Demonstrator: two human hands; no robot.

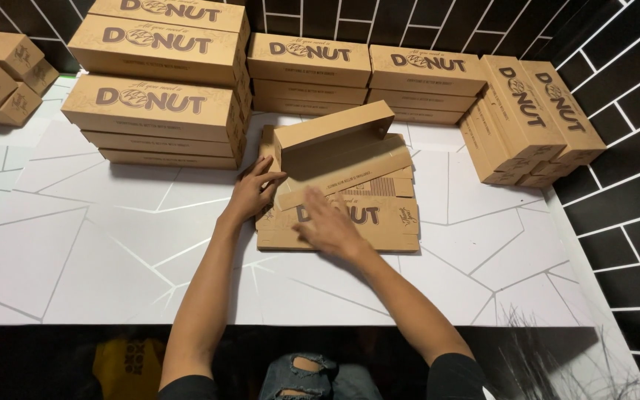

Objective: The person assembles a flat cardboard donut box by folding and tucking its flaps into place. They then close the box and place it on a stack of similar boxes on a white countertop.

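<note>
A flat brown cardboard box blank (379, 222) lies in the middle of the white table (98, 244), one long panel (335, 130) folded upright at its far side. My left hand (252, 194) presses on the left end of the blank, fingers spread against the folded flap. Over the blank's front panel my right hand (327, 226) hovers, blurred, fingers extended and holding nothing.
Stacks of finished brown boxes (158, 111) stand at the back left, more at the back centre (368, 81) and leaning at the right (531, 118). Smaller boxes (1, 74) sit far left. Black tiled walls (624, 192) close in the back and right.
</note>
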